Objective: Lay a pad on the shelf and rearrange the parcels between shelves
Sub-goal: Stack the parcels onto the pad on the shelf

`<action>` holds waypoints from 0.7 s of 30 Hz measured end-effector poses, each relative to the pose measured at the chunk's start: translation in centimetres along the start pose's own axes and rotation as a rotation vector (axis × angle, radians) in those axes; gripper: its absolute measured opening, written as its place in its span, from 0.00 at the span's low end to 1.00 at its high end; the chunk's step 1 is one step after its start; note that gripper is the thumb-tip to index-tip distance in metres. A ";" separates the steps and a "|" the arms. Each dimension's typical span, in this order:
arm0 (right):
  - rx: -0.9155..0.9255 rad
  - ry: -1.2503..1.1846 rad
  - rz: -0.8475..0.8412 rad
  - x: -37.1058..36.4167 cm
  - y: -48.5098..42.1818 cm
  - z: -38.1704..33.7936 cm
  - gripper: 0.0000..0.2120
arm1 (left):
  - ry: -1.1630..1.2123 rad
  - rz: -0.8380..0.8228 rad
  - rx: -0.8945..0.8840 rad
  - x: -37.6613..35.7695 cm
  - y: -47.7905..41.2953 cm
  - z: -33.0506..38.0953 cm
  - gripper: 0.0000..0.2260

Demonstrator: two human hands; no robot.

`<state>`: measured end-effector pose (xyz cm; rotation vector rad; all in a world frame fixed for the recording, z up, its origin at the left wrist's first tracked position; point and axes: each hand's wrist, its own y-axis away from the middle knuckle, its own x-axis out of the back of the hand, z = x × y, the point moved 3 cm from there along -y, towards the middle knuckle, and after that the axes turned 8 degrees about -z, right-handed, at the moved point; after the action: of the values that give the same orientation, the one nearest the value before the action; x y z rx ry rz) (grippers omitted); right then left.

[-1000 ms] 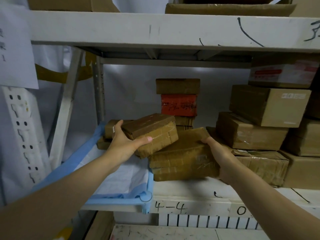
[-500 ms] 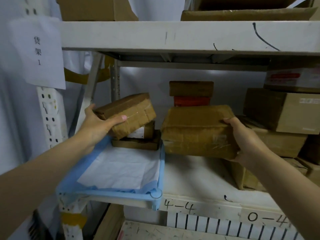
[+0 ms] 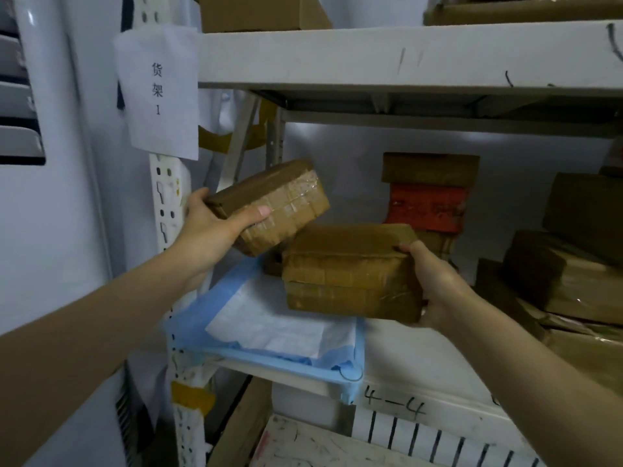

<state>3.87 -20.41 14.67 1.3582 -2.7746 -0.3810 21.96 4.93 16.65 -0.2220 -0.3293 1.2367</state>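
**Pad** (image 3: 269, 318): blue border, white centre, lying flat on the left end of the shelf (image 3: 404, 352). This step looks done.

**Small parcel** (image 3: 279, 203): brown and taped, held tilted in the air above the pad's back-left corner by the left hand (image 3: 215, 227). The fingers are curled round its near end, with the thumb across the taped face.

**Large parcel** (image 3: 347, 267): brown and taped, held level by the right hand (image 3: 435, 284). The fingers hook over its top right edge and the palm is under that end. Its left part hangs over the pad's back right and is not yet set down. Whether it touches the small parcel cannot be told.

**On the pad:** 1 dark parcel corner (image 3: 271, 264) shows at the back, mostly hidden.

**Left to do, as a judgement:** set these 2 parcels down. The stack with the red parcel (image 3: 424, 207) and the pile at right (image 3: 573, 264) are off the pad.

**Change from 0.5 s before:**
- The large parcel was over bare shelf beside the pad and now overlaps it.
- The small parcel is higher and more tilted.
- The parcels at the pad's back were in plain view and are now almost covered.
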 end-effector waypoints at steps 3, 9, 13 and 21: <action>-0.044 0.007 -0.067 -3.6 -0.8 1.0 0.12 | -0.020 -0.002 -0.016 -0.4 -0.8 0.7 0.67; -0.036 0.044 -0.116 -8.2 -4.6 3.2 0.35 | 0.001 -0.037 -0.036 -0.6 -2.3 0.5 0.56; -0.134 0.074 -0.115 -9.0 -4.7 4.2 0.30 | 0.002 -0.056 -0.021 -0.4 -3.1 -0.3 0.56; -0.060 0.235 -0.143 -7.7 -4.6 4.2 0.23 | -0.008 -0.112 0.052 -0.7 -3.1 -1.5 0.62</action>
<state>11.67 -16.26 10.15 1.4856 -2.4675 -0.2854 25.04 3.34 16.27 -0.1520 -0.3119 1.1347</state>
